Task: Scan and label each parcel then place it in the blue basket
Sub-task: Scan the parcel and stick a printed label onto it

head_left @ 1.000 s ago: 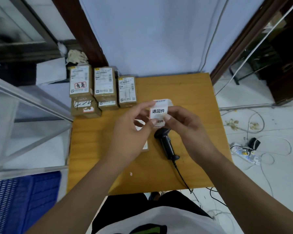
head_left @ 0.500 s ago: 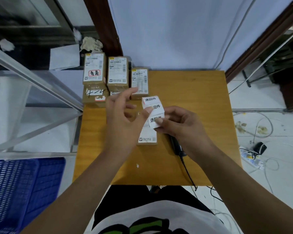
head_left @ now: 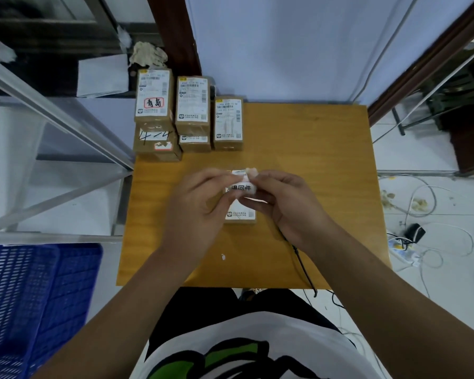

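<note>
A small brown parcel (head_left: 240,216) with a white shipping label lies in the middle of the wooden table (head_left: 312,149). Just above it my left hand (head_left: 200,206) and my right hand (head_left: 282,203) both pinch a strip of white stickers (head_left: 241,188) printed with black characters. The strip covers the parcel's far half. The black scanner is hidden under my right hand; only its cable (head_left: 303,266) shows, running off the front edge. The blue basket (head_left: 25,305) stands on the floor at the lower left.
Several more brown parcels (head_left: 192,105) are stacked at the table's far left corner. A metal frame (head_left: 66,121) runs along the left side. Loose cables and a power strip (head_left: 405,247) lie on the floor to the right. A white scrap (head_left: 223,257) sits near the front edge.
Both hands have come down with the sticker strip until it is just over the parcel. My right hand now covers the scanner. The camera has tilted further down.
</note>
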Demonstrator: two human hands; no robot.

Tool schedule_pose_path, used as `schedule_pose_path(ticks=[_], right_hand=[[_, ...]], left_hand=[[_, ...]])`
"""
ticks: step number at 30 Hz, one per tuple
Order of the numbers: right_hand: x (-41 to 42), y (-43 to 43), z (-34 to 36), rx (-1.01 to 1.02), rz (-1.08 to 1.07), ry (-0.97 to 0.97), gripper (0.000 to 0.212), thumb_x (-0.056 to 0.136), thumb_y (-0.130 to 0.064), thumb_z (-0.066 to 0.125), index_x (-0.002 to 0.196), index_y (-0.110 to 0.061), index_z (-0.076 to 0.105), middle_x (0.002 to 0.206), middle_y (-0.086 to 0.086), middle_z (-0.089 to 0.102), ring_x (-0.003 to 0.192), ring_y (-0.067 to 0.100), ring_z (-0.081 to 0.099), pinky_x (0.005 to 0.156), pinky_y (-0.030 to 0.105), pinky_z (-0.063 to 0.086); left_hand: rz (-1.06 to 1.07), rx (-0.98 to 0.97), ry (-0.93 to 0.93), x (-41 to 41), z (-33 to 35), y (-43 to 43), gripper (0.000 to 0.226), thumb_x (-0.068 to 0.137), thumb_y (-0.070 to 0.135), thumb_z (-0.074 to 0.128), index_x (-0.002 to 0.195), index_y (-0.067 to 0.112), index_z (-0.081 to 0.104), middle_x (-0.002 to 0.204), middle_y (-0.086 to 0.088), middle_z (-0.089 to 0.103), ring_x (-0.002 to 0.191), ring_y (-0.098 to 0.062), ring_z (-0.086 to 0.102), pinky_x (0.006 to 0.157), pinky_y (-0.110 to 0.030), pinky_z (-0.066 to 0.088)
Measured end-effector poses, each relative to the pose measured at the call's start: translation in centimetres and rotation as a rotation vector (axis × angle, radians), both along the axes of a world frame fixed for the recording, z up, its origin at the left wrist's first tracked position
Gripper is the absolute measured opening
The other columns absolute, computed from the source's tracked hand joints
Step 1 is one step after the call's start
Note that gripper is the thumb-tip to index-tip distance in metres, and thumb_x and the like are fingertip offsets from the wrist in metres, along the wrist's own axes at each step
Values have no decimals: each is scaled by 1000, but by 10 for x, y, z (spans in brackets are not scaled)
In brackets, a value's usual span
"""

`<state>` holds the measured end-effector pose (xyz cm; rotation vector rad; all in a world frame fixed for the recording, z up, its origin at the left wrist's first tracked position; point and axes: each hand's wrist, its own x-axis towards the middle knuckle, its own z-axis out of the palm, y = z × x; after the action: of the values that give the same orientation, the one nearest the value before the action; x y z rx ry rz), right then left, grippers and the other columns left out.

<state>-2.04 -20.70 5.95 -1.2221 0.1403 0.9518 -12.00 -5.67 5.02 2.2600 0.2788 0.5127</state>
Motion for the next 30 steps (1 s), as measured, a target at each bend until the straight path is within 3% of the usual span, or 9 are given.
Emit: schedule_pose_path(ticks=[6,11,15,17,20,24,27,30], right_hand=[[-6,20,-5,0,-67,163,18,94,-15,75,102,2,75,88,14,74,86,26,73,98,44,61],[-11,38,-20,-71,-66,122,26,97,-17,73,112,4,76,98,16,78,91,24,75,94,41,62],[-29,59,-49,-280,14,-97,14,98,-17,72,92,-7,79,88,13,71,63,16,67,69,38,65],[-45,70,-72,-373,118,-201,15,98,-19,73,87,-12,80,81,10,73,53,16,65,70,48,66],[-69,81,-113,-492,304,-284,18,94,-22,77,77,-17,79,72,9,76,65,27,74,73,54,65],[-88,86,-164,-632,494,-383,28,86,-17,71,59,-25,73,59,-5,70,62,20,67,69,40,62],[-91,82,-185,-614,539,-288,14,71,-23,67,71,-32,78,74,-3,77,74,19,73,80,47,64],[-86,75,-181,-604,545,-337,28,76,-21,71,101,-29,79,93,1,81,87,27,78,84,50,63]], left_hand=[[97,28,-126,-11,-10,4,13,92,14,80,105,9,81,106,-1,74,99,-19,71,82,-42,59],[94,-12,-85,-21,-20,19,8,91,11,81,97,7,79,112,-3,72,105,-21,68,85,-39,59],[222,-279,32,-33,-21,24,5,93,18,76,98,19,75,98,8,74,94,-12,69,81,-27,57],[332,-480,120,-34,-28,29,5,96,19,73,100,21,74,93,9,75,88,-8,70,78,-23,57],[372,-635,217,-36,-47,40,11,99,15,68,106,21,75,100,6,77,87,-7,74,78,-23,58],[350,-729,342,-35,-72,45,19,99,12,67,115,17,77,104,3,77,78,3,71,71,-16,54],[368,-785,402,-29,-90,42,22,98,13,69,118,18,76,104,-2,77,73,3,71,64,-12,51],[426,-867,428,-20,-102,32,18,94,11,74,112,12,76,93,-6,76,72,-9,70,51,-12,47]])
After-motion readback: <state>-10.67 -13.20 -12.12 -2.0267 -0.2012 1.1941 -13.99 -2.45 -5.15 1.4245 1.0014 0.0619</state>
